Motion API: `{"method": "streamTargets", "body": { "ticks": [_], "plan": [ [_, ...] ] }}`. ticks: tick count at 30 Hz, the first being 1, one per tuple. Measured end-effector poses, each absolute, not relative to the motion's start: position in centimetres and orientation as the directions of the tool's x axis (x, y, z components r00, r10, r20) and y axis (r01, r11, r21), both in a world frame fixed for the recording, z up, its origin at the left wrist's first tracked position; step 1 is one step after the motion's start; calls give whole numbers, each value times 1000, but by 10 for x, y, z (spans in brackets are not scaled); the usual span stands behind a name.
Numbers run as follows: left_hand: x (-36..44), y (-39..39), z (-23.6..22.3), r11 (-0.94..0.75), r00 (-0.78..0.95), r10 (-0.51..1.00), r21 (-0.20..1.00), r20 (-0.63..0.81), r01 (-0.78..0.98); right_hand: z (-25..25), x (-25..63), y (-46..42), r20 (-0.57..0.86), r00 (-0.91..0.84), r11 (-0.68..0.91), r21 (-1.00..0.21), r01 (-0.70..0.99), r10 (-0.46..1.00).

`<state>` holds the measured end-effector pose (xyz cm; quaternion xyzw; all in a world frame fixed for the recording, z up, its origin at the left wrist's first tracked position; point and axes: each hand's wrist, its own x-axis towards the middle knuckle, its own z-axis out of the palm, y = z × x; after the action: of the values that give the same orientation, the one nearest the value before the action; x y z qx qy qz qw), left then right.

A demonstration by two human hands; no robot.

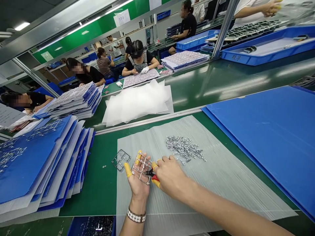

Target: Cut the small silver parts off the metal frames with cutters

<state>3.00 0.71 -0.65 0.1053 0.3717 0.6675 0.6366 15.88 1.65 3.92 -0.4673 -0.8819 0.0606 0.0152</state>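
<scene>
Stacked blue sheets [46, 164] are sitting on the bench [98, 190] to my left, a blue board [265, 137] is lying right, and a heap of small metal parts [183, 148] is spread on the grey ribbed sheet [209, 183]. A metal frame [142, 168] is lying across my open left hand [139, 183], just beside a second frame [120, 160], while my right hand [171, 177] is gripping red-handled cutters [154, 177] against it.

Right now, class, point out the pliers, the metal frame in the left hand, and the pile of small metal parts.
Cutting pliers [155, 178]: head view, red handle.
Metal frame [143, 160]: head view, top bar.
Pile of small metal parts [183, 148]: head view, middle.
</scene>
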Motion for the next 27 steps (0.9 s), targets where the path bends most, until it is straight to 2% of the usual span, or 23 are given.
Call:
{"method": "streamTargets", "body": {
  "ticks": [5,14,18,23,27],
  "plan": [
    [32,7,-9,77,-193,919,638,-343,-766,40,157,17,-47,-575,570,-89,817,817],
    [34,7,-9,57,-268,908,728,-323,-683,42,155,17,-13,-639,638,-44,769,769],
    [31,7,-7,33,-238,925,689,-295,-724,47,160,20,-39,-622,619,-65,783,782],
    [28,8,-4,77,-142,944,618,-298,-783,43,172,32,7,-510,509,-65,858,860],
    [30,7,-5,101,-108,948,604,-301,-791,41,174,36,13,-499,499,-67,864,866]
  ]
}}
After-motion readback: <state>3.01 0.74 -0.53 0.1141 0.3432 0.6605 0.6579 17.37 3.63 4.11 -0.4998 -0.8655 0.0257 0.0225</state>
